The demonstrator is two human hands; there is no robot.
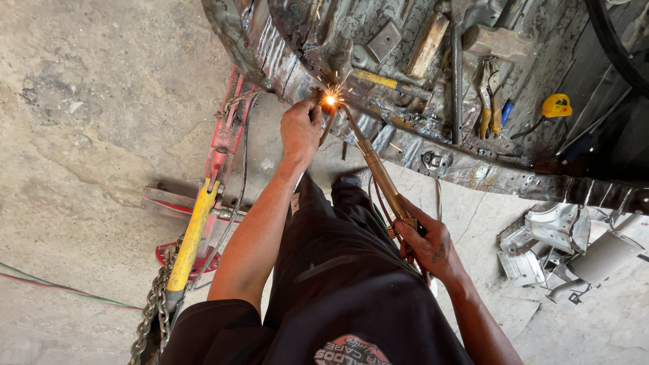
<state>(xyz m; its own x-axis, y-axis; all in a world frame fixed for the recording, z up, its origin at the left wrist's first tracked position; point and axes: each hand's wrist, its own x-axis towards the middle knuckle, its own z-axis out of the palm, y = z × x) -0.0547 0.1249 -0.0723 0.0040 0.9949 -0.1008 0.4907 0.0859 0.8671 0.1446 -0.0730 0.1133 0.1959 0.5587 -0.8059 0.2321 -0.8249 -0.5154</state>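
My right hand (427,241) grips the brass handle of a gas torch (378,172). Its tip reaches up to a bright orange flame with sparks (330,101) at the edge of a dark, battered sheet-metal body panel (405,145). My left hand (300,128) is closed around a thin filler rod (327,126) whose end meets the flame. Both arms stretch forward over my dark trousers (338,270).
On the panel lie a hammer (493,42), pliers (488,111), a wooden block (428,44) and a yellow tape measure (557,105). A red and yellow jack frame (203,209) with a chain (152,314) stands on the concrete at left. Scrap metal parts (561,243) lie at right.
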